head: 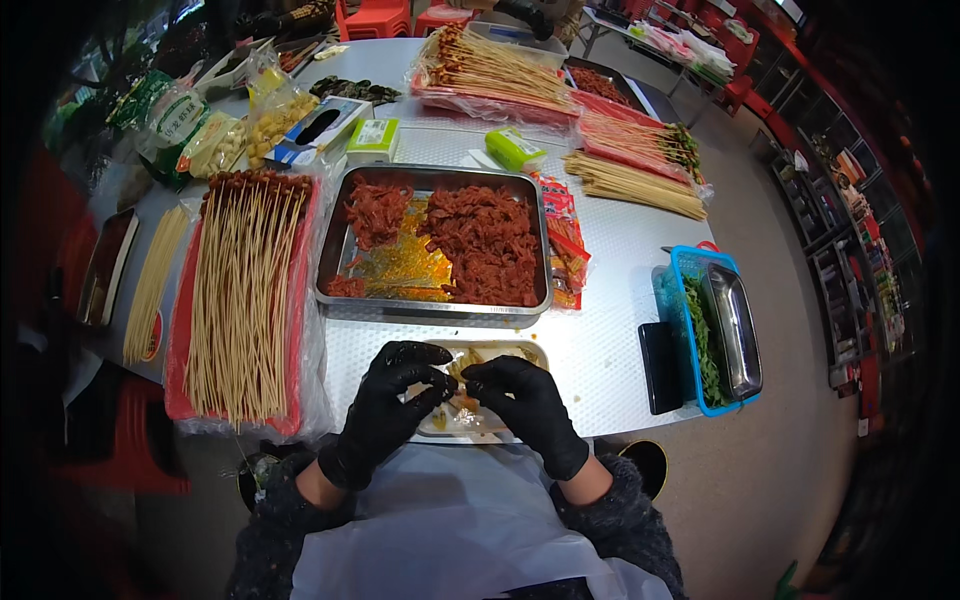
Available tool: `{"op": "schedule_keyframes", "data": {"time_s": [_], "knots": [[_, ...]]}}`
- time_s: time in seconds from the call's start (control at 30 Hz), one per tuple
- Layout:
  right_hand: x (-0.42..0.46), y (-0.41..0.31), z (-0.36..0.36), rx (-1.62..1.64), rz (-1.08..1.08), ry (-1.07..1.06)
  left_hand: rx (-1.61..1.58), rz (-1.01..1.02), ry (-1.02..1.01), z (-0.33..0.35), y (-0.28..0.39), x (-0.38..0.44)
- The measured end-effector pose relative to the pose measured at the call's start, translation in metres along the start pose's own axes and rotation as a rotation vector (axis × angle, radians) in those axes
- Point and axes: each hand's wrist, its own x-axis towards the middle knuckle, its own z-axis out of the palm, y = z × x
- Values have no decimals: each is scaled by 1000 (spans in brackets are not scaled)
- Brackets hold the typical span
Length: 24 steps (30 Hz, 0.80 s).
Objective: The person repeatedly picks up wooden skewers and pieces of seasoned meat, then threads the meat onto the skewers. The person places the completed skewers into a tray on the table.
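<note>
Both my hands wear black gloves and meet over a shallow white tray [536, 356] at the table's front edge. Yellow-green pieces, perhaps pickled peppers [439, 420], lie wet in the tray. My left hand [390, 409] has thumb and fingers bent together at the tray's middle. Facing it, the fingertips of my right hand [525, 409] are drawn together a little apart from the left ones. Whether a small piece sits between the fingertips is too hidden to tell. Just beyond stands a steel tray [433, 306] of red marinated sliced meat [484, 244], with orange oil on its bare bottom.
Left lie meat skewers [240, 300] on a red tray [180, 390] and bare bamboo sticks [156, 281]. Right are a phone [660, 367] and a blue basket [679, 300] with leafy greens [701, 337]. More skewers [502, 82] lie at the back, near another person's gloved hand [529, 15].
</note>
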Motion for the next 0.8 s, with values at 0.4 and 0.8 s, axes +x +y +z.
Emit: {"op": "schedule_keyframes", "data": {"time_s": [0.4,0.8], "knots": [[-1,-13,-9,336,235,-137,-133,7,-3,13,-2,1],[1,-7,-10,457,256,-49,-553,-330,-188,15,-16,-5]]}}
